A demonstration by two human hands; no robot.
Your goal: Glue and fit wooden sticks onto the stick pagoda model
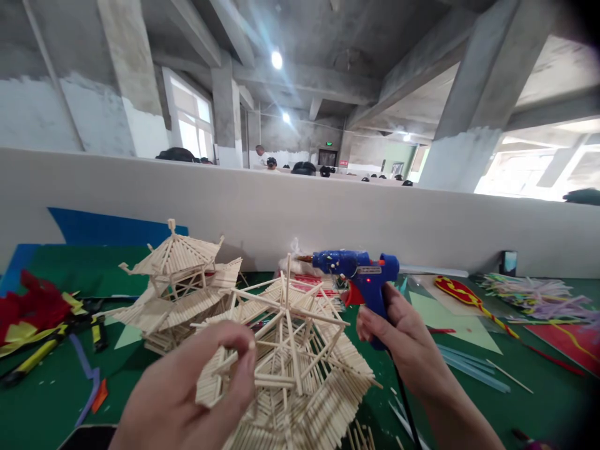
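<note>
My right hand (396,328) is wrapped round the handle of a blue hot glue gun (347,264). Its nozzle points left, above the top of a pavilion model (323,387) built of thin wooden sticks. The model's roof frame is open, with spokes spreading from an upright centre stick. My left hand (187,387) is in front of the model's left side, thumb and forefinger pinched on a small wooden stick (252,345), of which only the pale tip shows. A second stick pavilion (180,294) with a covered roof stands behind to the left.
Yellow-and-black pliers (42,353) and red fabric (32,306) lie at left on the green table. At right are clear glue sticks (473,369), a red-and-yellow ornament (457,294) and pastel strips (534,297). A white partition (262,206) runs behind; several people's heads show beyond. The gun's black cord (405,400) hangs down.
</note>
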